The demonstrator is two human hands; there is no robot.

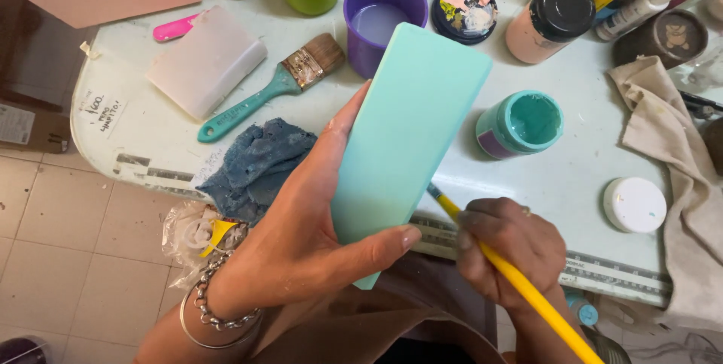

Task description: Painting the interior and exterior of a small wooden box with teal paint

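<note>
Holding a long turquoise board (403, 134) at the centre of the frame, we see its face already coated in an even, pale green-blue from the far end down to the near edge; no bare patch shows, though the underside and the right edge are hidden from us. Our left hand (316, 236) wraps it from below, palm against the left edge and thumb pressed across the near end, so the board is tilted up off the table (557, 183). Our right hand (508, 240), lower right of centre, is closed in a pencil-like pinch on a yellow-handled brush (527, 289) whose tip meets the board's lower right edge. We judge the broad face done and only edge touch-up in hand.

Just right of the board stands an open jar of the same turquoise paint (521, 124), with its white lid (634, 204) lying further right. Behind the board, at the upper middle, is a purple mug (380, 10) of cloudy water. A wide teal-handled brush (275, 85) and a blue rag (256, 168) lie to the left, and a beige cloth (670, 146) drapes the right side.
</note>
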